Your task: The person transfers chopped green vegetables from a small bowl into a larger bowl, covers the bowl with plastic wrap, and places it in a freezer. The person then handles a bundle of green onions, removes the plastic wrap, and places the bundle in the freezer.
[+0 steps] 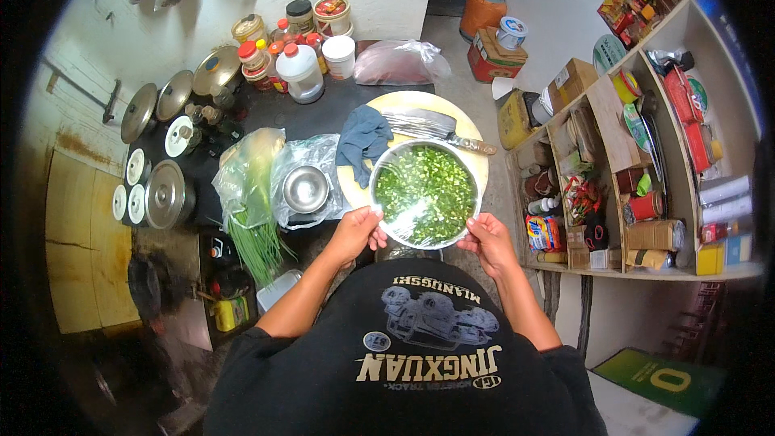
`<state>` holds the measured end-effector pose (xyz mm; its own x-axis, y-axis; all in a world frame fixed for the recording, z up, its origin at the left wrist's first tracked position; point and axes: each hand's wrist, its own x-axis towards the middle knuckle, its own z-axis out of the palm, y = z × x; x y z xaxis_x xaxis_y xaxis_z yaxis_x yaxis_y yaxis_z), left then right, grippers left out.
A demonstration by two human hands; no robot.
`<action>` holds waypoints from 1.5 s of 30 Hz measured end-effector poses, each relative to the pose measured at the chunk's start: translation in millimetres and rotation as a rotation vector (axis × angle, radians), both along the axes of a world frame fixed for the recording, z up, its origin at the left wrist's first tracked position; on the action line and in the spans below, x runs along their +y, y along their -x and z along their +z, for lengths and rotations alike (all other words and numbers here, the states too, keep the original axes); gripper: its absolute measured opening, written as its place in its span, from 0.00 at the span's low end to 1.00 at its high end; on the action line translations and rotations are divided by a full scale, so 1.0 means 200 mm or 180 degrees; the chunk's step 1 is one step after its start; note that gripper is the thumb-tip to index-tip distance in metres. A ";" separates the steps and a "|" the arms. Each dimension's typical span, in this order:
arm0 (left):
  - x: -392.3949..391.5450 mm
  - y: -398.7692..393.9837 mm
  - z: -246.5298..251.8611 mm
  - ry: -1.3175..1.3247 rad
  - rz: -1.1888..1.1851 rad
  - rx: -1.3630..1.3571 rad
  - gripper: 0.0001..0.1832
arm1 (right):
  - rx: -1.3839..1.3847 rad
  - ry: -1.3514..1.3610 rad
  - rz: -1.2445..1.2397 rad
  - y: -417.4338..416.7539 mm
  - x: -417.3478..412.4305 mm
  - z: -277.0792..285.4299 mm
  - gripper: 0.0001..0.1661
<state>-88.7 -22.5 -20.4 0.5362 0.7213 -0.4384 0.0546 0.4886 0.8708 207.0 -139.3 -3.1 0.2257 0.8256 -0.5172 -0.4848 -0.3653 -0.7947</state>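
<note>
Between my hands is a round metal bowl (376, 218) filled with chopped green onions (424, 184), with shiny plastic film stretched over the top. My left hand (357, 231) grips its rim on the left, and my right hand (489, 241) grips the rim on the right. The bowl overlaps the near part of a round cutting board (466, 112); whether it rests there cannot be told. On the board lie a cleaver (427, 123) with a wooden handle and a crumpled dark blue cloth (363, 136).
Left of the board, a small empty metal bowl (306, 189) sits on a plastic bag beside bagged green onions (257, 242). Jars and bottles (301, 72) crowd the back, near bagged meat (393, 62). Lidded pots (166, 194) stand at left, a loaded shelf unit (596, 194) at right.
</note>
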 end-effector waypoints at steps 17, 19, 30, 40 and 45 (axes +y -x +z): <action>-0.10 -0.01 -0.03 0.0154 -0.0174 -0.0188 0.21 | -0.0257 0.0278 0.0562 0.09 -0.09 -0.02 0.15; -0.12 -0.02 -0.05 0.0093 -0.0236 -0.0152 0.20 | -0.0121 0.0231 0.0502 0.11 -0.09 0.00 0.15; -0.04 0.03 -0.02 -0.0012 -0.0605 0.0081 0.22 | -0.0016 -0.0214 0.0076 -0.06 0.02 -0.13 0.15; 0.23 -0.07 -0.03 -0.0422 0.0215 0.0199 0.13 | -0.0511 -0.0026 -0.0405 -0.02 0.05 -0.10 0.15; -0.03 0.03 0.06 0.0038 -0.0472 0.0218 0.13 | -0.0819 -0.0010 -0.0161 -0.17 0.21 -0.10 0.16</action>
<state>-95.3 -28.5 -8.5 0.6050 0.6310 -0.4856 0.1859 0.4811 0.8567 241.2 -97.8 -22.4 0.3906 0.8113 -0.4350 -0.2841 -0.3432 -0.8953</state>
